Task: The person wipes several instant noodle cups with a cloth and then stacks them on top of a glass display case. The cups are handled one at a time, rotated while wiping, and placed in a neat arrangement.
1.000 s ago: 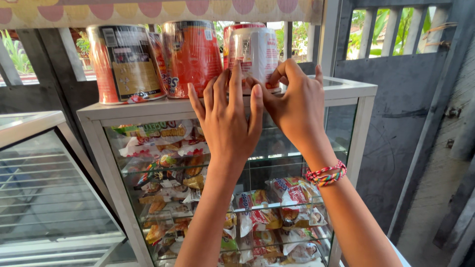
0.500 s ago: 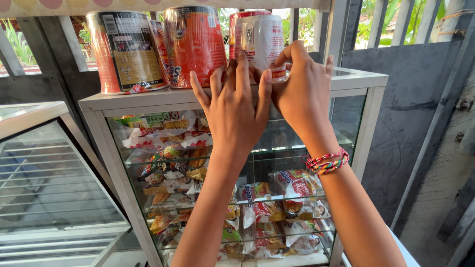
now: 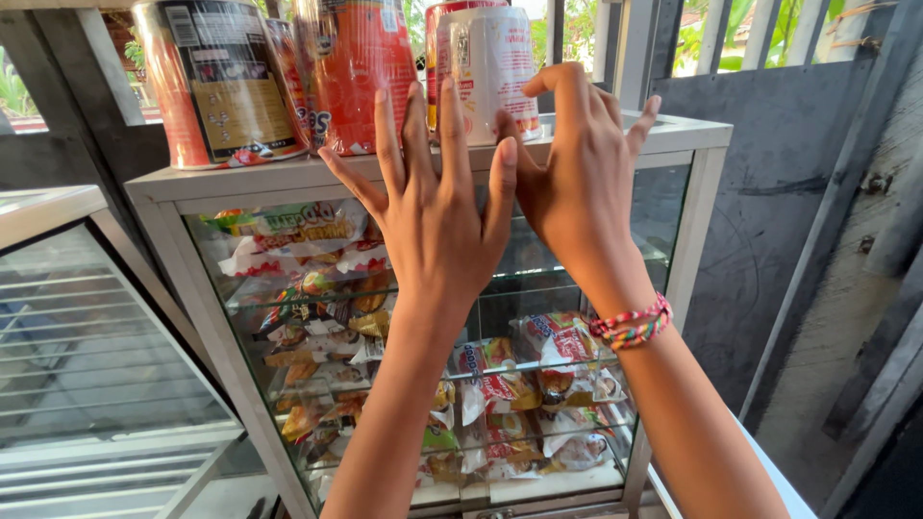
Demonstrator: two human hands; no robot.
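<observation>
Left hand (image 3: 437, 207): fingers spread, holding nothing, raised before the tins as if to steady them.
Right hand (image 3: 577, 178): fingers curled against the white-and-red cylindrical tin (image 3: 495, 62), just beyond both hands.
Support: white glass-fronted snack cabinet (image 3: 697, 144), beneath the hands.

A glass display cabinet (image 3: 707, 183) fills the frame's centre; on its white top, upper left to centre, stand four large plastic-wrapped tins (image 3: 219, 82), close together.
</observation>
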